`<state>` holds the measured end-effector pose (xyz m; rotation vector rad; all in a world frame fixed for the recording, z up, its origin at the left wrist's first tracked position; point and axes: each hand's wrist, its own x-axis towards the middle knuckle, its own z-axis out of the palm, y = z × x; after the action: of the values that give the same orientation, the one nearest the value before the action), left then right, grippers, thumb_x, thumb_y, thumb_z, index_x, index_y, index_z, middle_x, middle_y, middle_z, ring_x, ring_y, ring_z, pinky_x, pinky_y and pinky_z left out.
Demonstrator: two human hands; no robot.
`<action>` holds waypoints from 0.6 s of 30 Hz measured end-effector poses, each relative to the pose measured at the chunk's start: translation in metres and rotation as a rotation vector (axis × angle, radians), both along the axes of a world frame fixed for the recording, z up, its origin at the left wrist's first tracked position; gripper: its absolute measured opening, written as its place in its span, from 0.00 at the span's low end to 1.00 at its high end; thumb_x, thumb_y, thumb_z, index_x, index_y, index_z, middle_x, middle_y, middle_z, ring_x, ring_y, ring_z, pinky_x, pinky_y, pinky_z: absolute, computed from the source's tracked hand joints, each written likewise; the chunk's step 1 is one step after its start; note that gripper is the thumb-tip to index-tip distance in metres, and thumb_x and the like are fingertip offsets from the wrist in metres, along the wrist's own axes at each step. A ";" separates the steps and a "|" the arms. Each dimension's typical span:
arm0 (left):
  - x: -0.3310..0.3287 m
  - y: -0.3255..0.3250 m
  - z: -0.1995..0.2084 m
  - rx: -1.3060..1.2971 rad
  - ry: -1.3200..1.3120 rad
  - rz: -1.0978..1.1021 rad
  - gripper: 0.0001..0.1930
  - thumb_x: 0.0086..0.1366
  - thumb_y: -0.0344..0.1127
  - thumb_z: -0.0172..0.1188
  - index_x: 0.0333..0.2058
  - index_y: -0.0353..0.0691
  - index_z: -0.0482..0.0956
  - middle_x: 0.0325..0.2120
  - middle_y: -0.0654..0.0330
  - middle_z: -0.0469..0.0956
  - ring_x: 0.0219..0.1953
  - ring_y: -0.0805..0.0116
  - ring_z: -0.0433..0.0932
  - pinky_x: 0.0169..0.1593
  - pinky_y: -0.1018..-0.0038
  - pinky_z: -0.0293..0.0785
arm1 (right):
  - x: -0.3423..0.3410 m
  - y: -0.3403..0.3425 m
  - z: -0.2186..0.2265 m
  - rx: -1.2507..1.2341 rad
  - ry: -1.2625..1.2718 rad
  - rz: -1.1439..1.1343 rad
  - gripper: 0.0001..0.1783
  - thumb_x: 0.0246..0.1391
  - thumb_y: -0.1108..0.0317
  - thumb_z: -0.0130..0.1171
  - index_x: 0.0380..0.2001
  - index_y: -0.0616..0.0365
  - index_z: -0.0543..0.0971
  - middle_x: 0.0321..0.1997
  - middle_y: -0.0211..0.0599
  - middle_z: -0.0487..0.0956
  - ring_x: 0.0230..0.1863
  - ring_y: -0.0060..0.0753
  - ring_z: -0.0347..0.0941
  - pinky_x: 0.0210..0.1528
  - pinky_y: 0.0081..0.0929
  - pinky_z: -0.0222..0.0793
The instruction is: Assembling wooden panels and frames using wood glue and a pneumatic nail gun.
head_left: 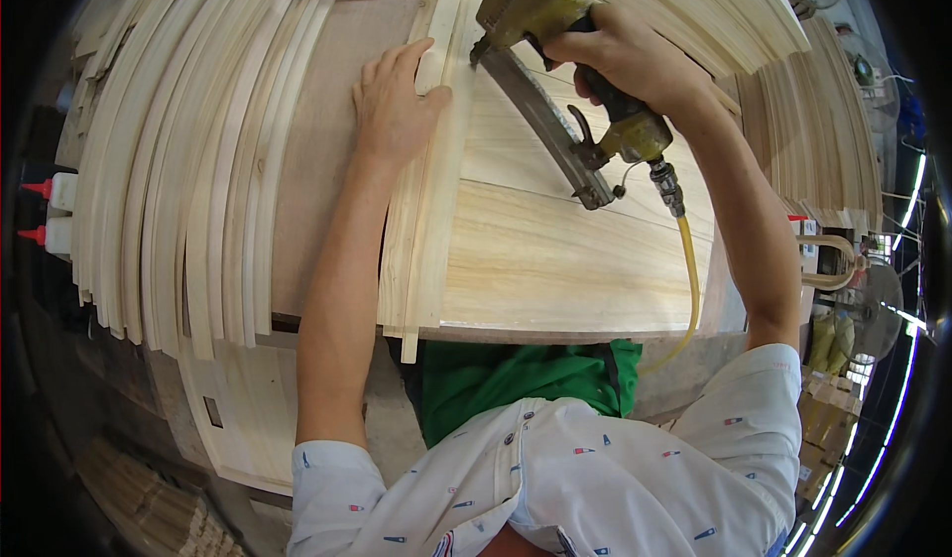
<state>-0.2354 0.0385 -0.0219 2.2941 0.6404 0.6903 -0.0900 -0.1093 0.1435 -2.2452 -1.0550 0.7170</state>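
Observation:
My right hand (635, 59) is wrapped round the black grip of a yellow-green pneumatic nail gun (521, 6). Its long grey magazine slants down toward me, and a yellow air hose (691, 269) runs from the handle's base. The gun's nose is by the right edge of a pale wooden strip (448, 160); I cannot tell whether it touches. My left hand (395, 99) lies with fingers spread over the strips, its fingertips on their left side. These strips run along the left edge of a pale wooden panel (565, 259) lying flat on the worktable (322, 111).
Long wooden slats (198, 160) are stacked in rows on the left, more boards (808, 130) at the right. Two white bottles with red caps (59, 210) sit at the far left. Below the left side lies a bundle of wood pieces (149, 497). A fan (875, 304) stands far right.

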 end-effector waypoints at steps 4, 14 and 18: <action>0.000 0.001 0.001 -0.015 0.016 -0.003 0.30 0.54 0.39 0.60 0.58 0.46 0.70 0.56 0.58 0.69 0.59 0.54 0.62 0.63 0.57 0.54 | -0.014 -0.008 0.007 -0.045 -0.015 -0.038 0.14 0.51 0.62 0.57 0.31 0.66 0.77 0.20 0.33 0.75 0.17 0.20 0.71 0.22 0.20 0.68; 0.003 0.003 -0.005 0.036 -0.015 0.035 0.29 0.55 0.40 0.62 0.58 0.47 0.71 0.52 0.58 0.73 0.56 0.54 0.66 0.61 0.61 0.60 | -0.045 -0.029 0.008 -0.093 0.063 0.030 0.14 0.52 0.64 0.58 0.31 0.68 0.77 0.20 0.33 0.75 0.19 0.22 0.72 0.23 0.23 0.70; 0.004 0.001 -0.008 0.063 -0.086 0.043 0.29 0.55 0.39 0.61 0.57 0.47 0.71 0.51 0.57 0.73 0.55 0.54 0.66 0.61 0.61 0.61 | -0.057 -0.043 0.009 -0.050 0.102 0.061 0.14 0.53 0.65 0.58 0.32 0.69 0.75 0.19 0.34 0.74 0.18 0.22 0.72 0.23 0.24 0.69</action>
<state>-0.2318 0.0395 -0.0298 2.3006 0.6372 0.8355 -0.1466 -0.1520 0.1521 -2.2012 -1.0706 0.8828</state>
